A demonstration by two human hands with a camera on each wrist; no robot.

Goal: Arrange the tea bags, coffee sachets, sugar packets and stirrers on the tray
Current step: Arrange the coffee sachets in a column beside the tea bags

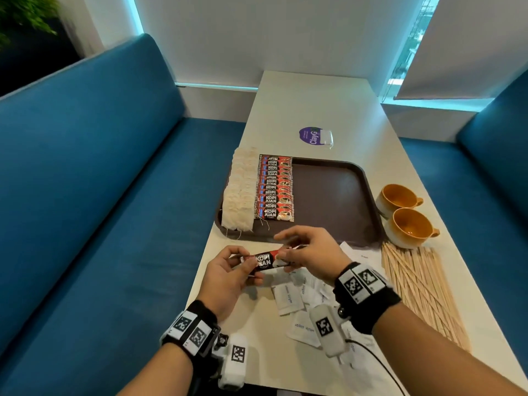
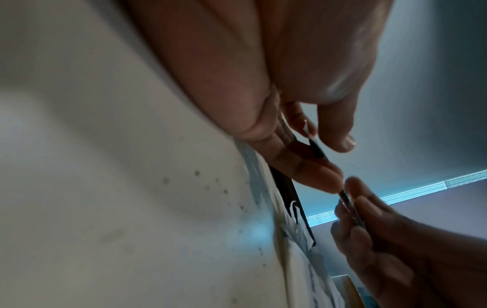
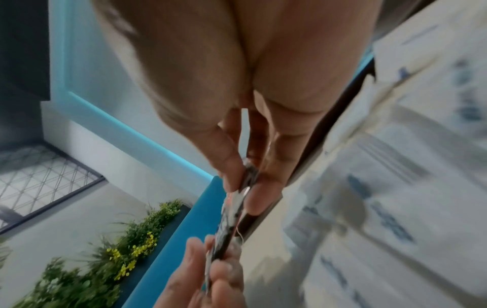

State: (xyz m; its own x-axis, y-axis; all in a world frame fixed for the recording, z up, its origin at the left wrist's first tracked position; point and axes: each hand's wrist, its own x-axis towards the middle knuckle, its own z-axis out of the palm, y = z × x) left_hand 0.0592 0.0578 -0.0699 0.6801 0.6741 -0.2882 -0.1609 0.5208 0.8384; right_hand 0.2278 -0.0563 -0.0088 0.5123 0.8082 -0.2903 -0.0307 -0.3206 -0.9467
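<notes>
Both hands hold a red-and-black coffee sachet (image 1: 264, 261) just above the table, in front of the brown tray (image 1: 331, 201). My left hand (image 1: 240, 267) pinches its left end and my right hand (image 1: 288, 252) pinches its right end; seen edge-on, the sachet (image 3: 234, 214) runs between the fingers (image 2: 316, 173). On the tray's left side lie a column of tea bags (image 1: 240, 190) and a column of coffee sachets (image 1: 275, 188). White sugar packets (image 1: 288, 298) lie scattered under my right wrist. Wooden stirrers (image 1: 423, 290) lie spread at the right.
Two orange-lined cups (image 1: 400, 198) (image 1: 411, 227) stand right of the tray. A purple round sticker and a clear holder (image 1: 317, 136) sit beyond it. Blue benches (image 1: 100, 195) flank the narrow white table (image 1: 328, 110). The tray's right half is bare.
</notes>
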